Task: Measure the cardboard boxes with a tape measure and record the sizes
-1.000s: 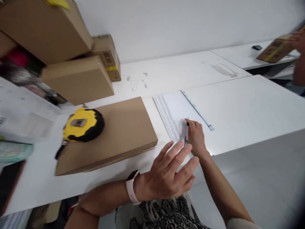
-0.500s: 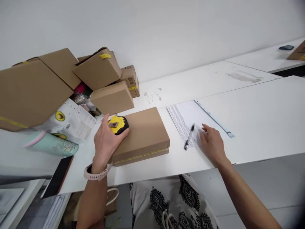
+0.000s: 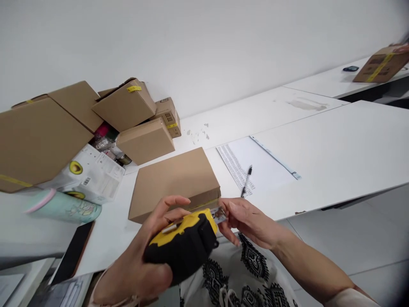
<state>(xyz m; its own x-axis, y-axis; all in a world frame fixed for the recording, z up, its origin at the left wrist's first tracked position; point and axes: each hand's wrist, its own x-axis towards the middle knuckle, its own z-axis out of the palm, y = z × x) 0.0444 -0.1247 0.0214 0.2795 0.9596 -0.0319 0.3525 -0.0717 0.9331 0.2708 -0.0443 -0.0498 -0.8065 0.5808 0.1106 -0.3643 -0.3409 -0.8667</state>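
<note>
My left hand (image 3: 136, 260) is wrapped round a yellow and black tape measure (image 3: 188, 245), held in the air close to me, in front of the flat cardboard box (image 3: 174, 175). The fingers of my right hand (image 3: 251, 219) pinch the metal end of the tape at the mouth of the case; a short bit of blade shows between. The box lies closed on the white table, its front edge partly covered by my left fingers and the tape measure. Right of it, a pen (image 3: 246, 181) rests on a printed sheet (image 3: 255, 160).
Several cardboard boxes (image 3: 124, 104) are stacked at the back left by the wall. Nearer are an avocado-print carton (image 3: 96, 175), a mint tumbler (image 3: 68, 207) lying down and a dark phone-like slab (image 3: 75, 251). At far right, another person's hand (image 3: 401, 48) touches a taped box (image 3: 378, 68).
My left hand has lifted the tape measure off the box and brought it toward me. My right hand has left the paper and taken hold of the tape's end. The view has shifted right.
</note>
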